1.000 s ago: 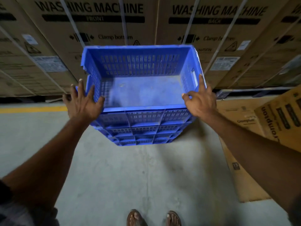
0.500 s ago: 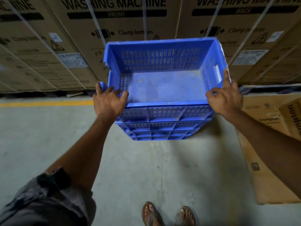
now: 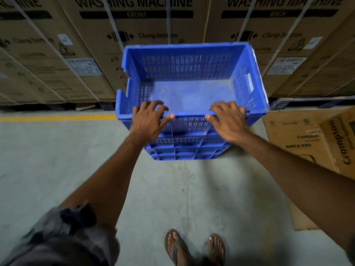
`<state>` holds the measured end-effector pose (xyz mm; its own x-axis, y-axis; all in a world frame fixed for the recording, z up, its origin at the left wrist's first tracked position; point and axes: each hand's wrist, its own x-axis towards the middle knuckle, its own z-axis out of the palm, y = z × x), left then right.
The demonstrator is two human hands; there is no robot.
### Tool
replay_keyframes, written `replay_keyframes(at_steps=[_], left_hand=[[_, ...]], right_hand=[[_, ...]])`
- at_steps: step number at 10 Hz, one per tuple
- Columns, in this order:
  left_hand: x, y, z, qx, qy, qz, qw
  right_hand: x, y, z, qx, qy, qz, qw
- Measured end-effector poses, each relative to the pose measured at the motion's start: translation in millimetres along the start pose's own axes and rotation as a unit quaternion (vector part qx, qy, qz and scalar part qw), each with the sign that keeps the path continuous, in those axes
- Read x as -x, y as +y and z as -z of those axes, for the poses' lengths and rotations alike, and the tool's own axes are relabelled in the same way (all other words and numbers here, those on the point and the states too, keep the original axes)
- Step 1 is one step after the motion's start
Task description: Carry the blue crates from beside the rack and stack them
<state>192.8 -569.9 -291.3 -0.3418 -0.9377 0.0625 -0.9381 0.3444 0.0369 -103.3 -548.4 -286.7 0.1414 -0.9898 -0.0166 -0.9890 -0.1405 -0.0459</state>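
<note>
A stack of blue slotted crates [image 3: 184, 148] stands on the concrete floor straight ahead. The empty top crate [image 3: 192, 93] sits nested on the others, its dusty bottom showing. My left hand [image 3: 148, 121] lies on the near rim left of centre, fingers over the edge and thumb on the outer wall. My right hand [image 3: 228, 120] rests on the same rim right of centre, in the same hold. Both hands touch the rim; a firm grip cannot be confirmed.
Tall washing machine cartons [image 3: 146, 35] form a wall right behind the stack. Brown Crompton boxes [image 3: 315, 143] lie on the floor at the right. A yellow floor line [image 3: 57, 118] runs at the left. My sandalled feet [image 3: 194, 246] stand near the stack.
Both hands moved from the crate's side corners inward onto the near rim. The top crate has settled lower on the stack, and the view has come closer.
</note>
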Motion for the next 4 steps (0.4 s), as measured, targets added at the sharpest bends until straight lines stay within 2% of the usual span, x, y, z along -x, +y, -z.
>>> replay_keyframes(at_steps=[1, 2, 3, 4], left_hand=[[-1, 9, 8, 0.005, -0.062, 0.021, 0.998], [22, 22, 21, 0.032, -0.111, 0.031, 0.993], [51, 41, 46, 0.090, -0.144, -0.032, 0.985], [107, 61, 87, 0.145, -0.146, 0.042, 0.978]], right_hand=[[-4, 1, 17, -0.025, -0.085, -0.010, 0.996], [6, -4, 44, -0.007, -0.203, -0.021, 0.979], [30, -11, 65, 0.012, -0.178, -0.040, 0.983], [84, -25, 96, -0.038, -0.050, -0.052, 0.997]])
